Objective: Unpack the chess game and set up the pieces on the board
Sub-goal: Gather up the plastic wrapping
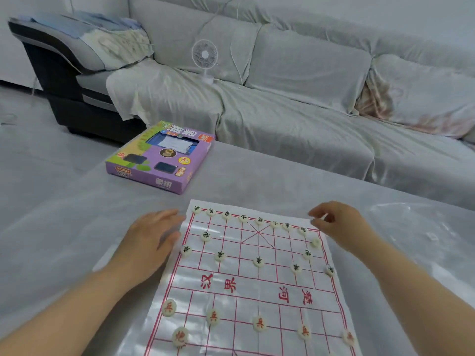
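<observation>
Stray piece (315, 242) lies just nearside of right hand (339, 227), by the board (257, 287) far-right corner. Right hand curled, grip unclear; left hand (151, 242) flat, relaxed.

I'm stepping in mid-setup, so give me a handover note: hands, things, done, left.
Left hand flat beside the board, fingertips at its left edge, holding nothing.
Right hand curled over the far right corner; grip unclear.
Box on the table, far left.
Done: board spread, far side nearly filled, five red soldiers placed.
Left: seat the stray piece by the right edge; nearest rows out of view.
</observation>
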{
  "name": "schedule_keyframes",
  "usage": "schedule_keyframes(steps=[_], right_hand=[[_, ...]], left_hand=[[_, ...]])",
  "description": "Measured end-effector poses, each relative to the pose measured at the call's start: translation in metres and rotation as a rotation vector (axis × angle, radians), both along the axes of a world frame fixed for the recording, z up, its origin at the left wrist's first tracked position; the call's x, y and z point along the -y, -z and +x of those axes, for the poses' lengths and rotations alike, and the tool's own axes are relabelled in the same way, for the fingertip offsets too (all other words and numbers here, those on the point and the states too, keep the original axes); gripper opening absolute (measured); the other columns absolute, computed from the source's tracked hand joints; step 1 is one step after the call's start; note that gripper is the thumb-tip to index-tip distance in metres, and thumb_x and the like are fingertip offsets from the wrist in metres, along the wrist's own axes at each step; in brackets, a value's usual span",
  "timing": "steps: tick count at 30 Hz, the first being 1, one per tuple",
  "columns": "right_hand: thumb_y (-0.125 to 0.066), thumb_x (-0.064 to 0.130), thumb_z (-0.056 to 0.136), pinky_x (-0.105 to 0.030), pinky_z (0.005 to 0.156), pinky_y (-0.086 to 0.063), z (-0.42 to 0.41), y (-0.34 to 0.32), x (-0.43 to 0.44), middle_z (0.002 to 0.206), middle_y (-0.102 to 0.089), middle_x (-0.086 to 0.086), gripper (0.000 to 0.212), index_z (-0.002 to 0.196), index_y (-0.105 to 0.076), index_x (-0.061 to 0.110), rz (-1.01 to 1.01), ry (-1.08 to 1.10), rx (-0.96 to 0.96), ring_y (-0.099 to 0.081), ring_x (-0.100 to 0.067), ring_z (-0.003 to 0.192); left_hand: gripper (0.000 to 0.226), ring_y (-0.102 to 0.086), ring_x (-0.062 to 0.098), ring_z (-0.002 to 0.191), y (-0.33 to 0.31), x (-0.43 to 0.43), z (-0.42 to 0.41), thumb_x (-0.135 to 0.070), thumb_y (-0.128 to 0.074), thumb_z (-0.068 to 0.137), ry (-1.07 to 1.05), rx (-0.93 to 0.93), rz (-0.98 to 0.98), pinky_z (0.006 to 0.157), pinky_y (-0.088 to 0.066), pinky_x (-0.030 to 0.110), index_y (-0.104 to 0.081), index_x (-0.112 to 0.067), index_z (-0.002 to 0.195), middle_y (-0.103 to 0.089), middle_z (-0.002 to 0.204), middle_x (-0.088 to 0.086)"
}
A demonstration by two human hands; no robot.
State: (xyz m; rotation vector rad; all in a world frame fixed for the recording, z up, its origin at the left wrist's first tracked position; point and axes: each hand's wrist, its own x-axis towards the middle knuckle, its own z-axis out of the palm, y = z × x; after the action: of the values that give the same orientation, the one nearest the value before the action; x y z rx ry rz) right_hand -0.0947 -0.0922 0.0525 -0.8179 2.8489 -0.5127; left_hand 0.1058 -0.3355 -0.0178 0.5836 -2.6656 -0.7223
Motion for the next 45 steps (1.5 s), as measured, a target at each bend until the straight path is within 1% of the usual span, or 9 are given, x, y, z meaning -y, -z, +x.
schedule_keyframes(steps=[3,10,17,21,23,26,29,36,45], right_hand=[[-0.056,0.013,0.088,-0.021,0.073,-0.034,0.002,0.007,-0.044,0.098,-0.057,0.0,0.022,0.107,-0.065,0.011,0.028,0.112,0.067,-0.048,-0.01,0.083],[-0.053,0.011,0.088,-0.018,0.076,-0.033,0.005,0.029,-0.06,0.117,-0.059,-0.004,0.028,0.115,-0.061,0.012,0.025,0.119,0.093,-0.053,-0.018,0.097],[-0.05,0.015,0.089,-0.026,0.087,-0.04,-0.012,0.046,-0.03,0.124,-0.051,-0.006,0.033,0.122,-0.055,0.014,0.223,0.03,0.043,-0.052,-0.021,0.11],[-0.046,0.014,0.09,-0.025,0.086,-0.04,-0.019,0.053,-0.026,0.121,-0.054,-0.006,0.03,0.118,-0.056,0.011,0.193,0.047,0.033,-0.052,-0.021,0.11],[-0.045,0.014,0.091,-0.027,0.083,-0.042,-0.023,0.053,-0.026,0.114,-0.06,-0.008,0.026,0.11,-0.061,0.007,0.128,0.082,0.046,-0.055,-0.023,0.103],[-0.047,0.01,0.089,-0.028,0.064,-0.04,-0.033,0.054,-0.03,0.084,-0.062,-0.022,0.026,0.098,-0.062,-0.008,-0.062,0.188,0.18,-0.051,-0.024,0.067],[-0.05,0.013,0.09,-0.021,0.054,-0.035,-0.039,0.053,-0.036,0.063,-0.052,-0.004,0.024,0.098,-0.064,-0.004,-0.168,0.281,0.326,-0.043,-0.015,0.055],[-0.053,0.014,0.089,-0.021,0.08,-0.034,-0.034,0.061,-0.049,0.115,-0.057,-0.008,0.031,0.12,-0.057,0.013,-0.073,0.128,0.16,-0.045,-0.013,0.088],[-0.047,0.016,0.093,-0.023,0.082,-0.037,-0.042,0.064,-0.037,0.117,-0.053,-0.01,0.029,0.12,-0.057,0.014,0.025,0.111,0.059,-0.053,-0.024,0.104]], left_hand=[[0.046,-0.047,0.028,0.121,-0.003,-0.037,-0.003,-0.036,-0.039,0.086,0.087,0.025,-0.031,0.103,-0.03,0.038,-0.059,-0.013,0.12,-0.052,0.132,0.006],[0.036,-0.037,0.025,0.128,0.001,-0.043,0.01,-0.004,-0.037,0.094,-0.111,-0.042,0.248,0.102,-0.022,0.024,-0.048,-0.005,0.128,-0.044,0.137,0.012],[0.035,-0.039,0.029,0.127,0.016,-0.037,0.016,-0.009,-0.038,0.095,-0.197,0.014,0.212,0.104,-0.025,0.032,-0.05,-0.006,0.127,-0.048,0.135,0.012],[0.035,-0.04,0.029,0.126,0.019,-0.035,0.014,-0.011,-0.039,0.094,-0.196,0.046,0.173,0.104,-0.027,0.035,-0.051,-0.009,0.127,-0.048,0.134,0.011],[0.035,-0.04,0.029,0.125,0.019,-0.034,0.013,-0.011,-0.039,0.094,-0.199,0.06,0.159,0.104,-0.027,0.036,-0.051,-0.009,0.127,-0.049,0.134,0.011],[0.034,-0.04,0.03,0.125,0.02,-0.035,0.012,-0.009,-0.039,0.094,-0.198,0.049,0.156,0.103,-0.027,0.036,-0.052,-0.008,0.126,-0.049,0.133,0.012],[0.034,-0.04,0.031,0.124,0.019,-0.036,0.011,-0.008,-0.039,0.094,-0.198,0.043,0.155,0.101,-0.028,0.037,-0.052,-0.008,0.126,-0.05,0.133,0.013],[0.034,-0.04,0.032,0.124,0.018,-0.037,0.012,-0.009,-0.039,0.094,-0.193,0.064,0.146,0.102,-0.028,0.039,-0.052,-0.007,0.126,-0.049,0.133,0.014],[0.035,-0.041,0.032,0.123,0.021,-0.035,0.011,-0.011,-0.039,0.094,-0.195,0.083,0.148,0.101,-0.03,0.042,-0.051,-0.009,0.127,-0.05,0.132,0.012]])
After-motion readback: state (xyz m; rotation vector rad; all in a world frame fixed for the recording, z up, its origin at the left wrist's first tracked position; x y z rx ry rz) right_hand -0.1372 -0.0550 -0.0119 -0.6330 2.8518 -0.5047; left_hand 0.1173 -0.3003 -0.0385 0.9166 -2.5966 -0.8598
